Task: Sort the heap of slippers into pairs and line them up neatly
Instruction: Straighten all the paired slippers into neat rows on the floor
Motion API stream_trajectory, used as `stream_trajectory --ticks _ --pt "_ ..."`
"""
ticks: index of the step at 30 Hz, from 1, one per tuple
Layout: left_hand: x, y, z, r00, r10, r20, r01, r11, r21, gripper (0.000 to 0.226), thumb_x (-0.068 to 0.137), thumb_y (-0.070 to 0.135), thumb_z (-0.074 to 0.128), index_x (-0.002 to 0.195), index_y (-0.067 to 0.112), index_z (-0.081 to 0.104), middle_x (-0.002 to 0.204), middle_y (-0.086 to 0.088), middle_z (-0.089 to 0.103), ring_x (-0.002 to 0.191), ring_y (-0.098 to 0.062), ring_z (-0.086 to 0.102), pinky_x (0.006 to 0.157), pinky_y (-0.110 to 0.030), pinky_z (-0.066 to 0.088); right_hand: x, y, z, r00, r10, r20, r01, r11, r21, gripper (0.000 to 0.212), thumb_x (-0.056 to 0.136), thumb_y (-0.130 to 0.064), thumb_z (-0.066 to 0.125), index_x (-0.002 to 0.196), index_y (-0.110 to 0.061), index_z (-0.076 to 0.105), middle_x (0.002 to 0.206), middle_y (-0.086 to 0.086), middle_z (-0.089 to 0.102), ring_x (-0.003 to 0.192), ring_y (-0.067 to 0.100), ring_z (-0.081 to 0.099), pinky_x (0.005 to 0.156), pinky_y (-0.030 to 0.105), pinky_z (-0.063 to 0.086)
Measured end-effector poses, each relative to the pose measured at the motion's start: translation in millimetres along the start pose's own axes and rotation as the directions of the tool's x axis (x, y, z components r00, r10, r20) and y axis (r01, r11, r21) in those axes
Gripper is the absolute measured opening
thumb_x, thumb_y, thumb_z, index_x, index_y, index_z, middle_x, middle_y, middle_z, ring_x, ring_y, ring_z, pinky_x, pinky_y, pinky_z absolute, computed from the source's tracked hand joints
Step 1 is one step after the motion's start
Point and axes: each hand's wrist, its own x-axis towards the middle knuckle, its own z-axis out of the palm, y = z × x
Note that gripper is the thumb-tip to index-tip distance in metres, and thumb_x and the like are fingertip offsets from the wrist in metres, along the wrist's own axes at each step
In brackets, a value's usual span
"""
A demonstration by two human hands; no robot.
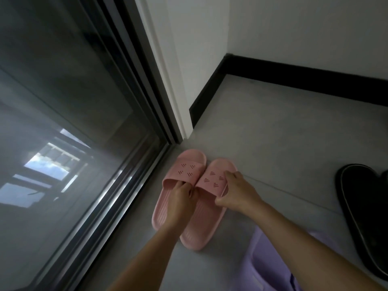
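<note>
Since they look like light, bendy foam, I'd say the straps are the obvious handle. My left hand point(180, 198) grips the strap of the left pink slipper point(185, 168) and my right hand point(237, 192) grips the strap of the right pink slipper point(211, 178). They're side by side on the floor point(273, 143) by the glass door point(73, 101).

A smooth pale grey floor point(273, 133) runs into a corner where two plain white walls point(294, 28) meet, edged at the bottom by a black skirting board point(294, 78). Along the floor's left edge stands a large glass door point(63, 101) in a dark metal frame point(134, 66), its pane dimly reflecting blue sky and a building point(48, 164). The light is soft and muted.
</note>
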Motion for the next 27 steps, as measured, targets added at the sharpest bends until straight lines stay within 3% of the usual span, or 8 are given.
stream_trajectory --ticks 3,7,14,17,19,22,25,27 --pt "-3 -9 -3 1.000 -0.008 -0.023 0.009 1.000 0.022 0.023 0.084 0.024 0.057 0.063 0.017 0.053 0.082 0.008 0.053 0.063 -0.004 0.048 0.050 -0.021 0.032 2 -3 8 1.000 -0.025 0.003 0.025 1.000 -0.019 0.099 0.060 -0.048 0.066 0.145 -0.020 0.022 0.148 0.009 0.027 0.125 0.029 0.048 0.098 0.036 0.043" --pt "-2 -10 -5 1.000 -0.009 -0.020 0.010 0.998 0.057 0.018 0.083 0.027 0.059 0.070 0.015 0.059 0.086 0.006 0.057 0.070 -0.010 0.051 0.061 -0.033 0.048 4 -1 12 0.999 -0.049 -0.004 0.048 0.997 -0.067 0.097 0.060 -0.050 0.064 0.144 -0.022 0.023 0.145 0.009 0.029 0.121 0.031 0.051 0.095 0.038 0.046" --pt "-5 -6 -3 0.999 -0.036 0.009 0.035 0.994 0.106 0.019 0.087 0.026 0.053 0.081 0.010 0.059 0.103 -0.005 0.057 0.085 -0.019 0.052 0.075 -0.039 0.049 5 4 7 0.990 -0.091 0.105 0.096 0.994 -0.045 0.109 0.064 -0.057 0.069 0.149 -0.022 0.010 0.154 0.009 0.015 0.133 0.029 0.039 0.106 0.036 0.038" --pt "-21 0 2 0.991 -0.135 -0.022 0.137 0.978 0.158 0.021 0.085 0.028 0.057 0.098 0.012 0.055 0.113 -0.007 0.056 0.099 -0.026 0.051 0.083 -0.040 0.045 -9 25 -10 0.980 -0.180 0.079 0.168 0.976 0.139 0.091 0.069 -0.050 0.074 0.144 -0.020 0.032 0.139 0.014 0.042 0.111 0.025 0.056 0.097 0.028 0.044" --pt "-49 10 9 0.976 -0.205 -0.078 0.212 0.972 0.098 0.047 0.081 0.027 0.063 0.123 0.014 0.046 0.122 -0.008 0.050 0.114 -0.029 0.045 0.096 -0.045 0.038 -29 52 -23 0.979 -0.202 0.004 0.199 0.969 0.149 0.064 0.076 -0.037 0.073 0.133 -0.020 0.050 0.124 0.009 0.053 0.095 0.022 0.061 0.086 0.021 0.043" --pt "-103 30 26 0.984 -0.156 -0.086 0.156 0.988 -0.014 0.059 0.076 0.020 0.069 0.128 0.009 0.045 0.121 -0.013 0.050 0.117 -0.033 0.043 0.101 -0.047 0.033 -71 96 -34 0.963 -0.267 0.021 0.268 0.962 -0.052 0.036 0.080 -0.015 0.061 0.115 -0.020 0.064 0.118 0.007 0.056 0.098 0.024 0.060 0.088 0.025 0.043" --pt "-151 49 45 0.998 0.007 0.070 -0.003 0.999 -0.051 0.047 0.082 0.026 0.065 0.123 0.008 0.052 0.118 -0.010 0.055 0.114 -0.030 0.049 0.098 -0.042 0.038 -112 126 -29 0.895 -0.380 0.234 0.435 0.861 -0.263 0.047 0.078 -0.012 0.047 0.119 -0.030 0.061 0.126 -0.002 0.053 0.112 0.021 0.053 0.092 0.029 0.043" --pt "-170 59 54 0.989 0.082 0.126 -0.069 0.992 -0.109 0.036 0.086 0.023 0.058 0.119 0.010 0.055 0.114 -0.003 0.056 0.108 -0.026 0.052 0.095 -0.036 0.041 -134 141 -24 0.819 -0.426 0.385 0.560 0.740 -0.372 0.053 0.076 -0.016 0.045 0.125 -0.036 0.051 0.130 -0.004 0.047 0.111 0.024 0.052 0.088 0.035 0.044"
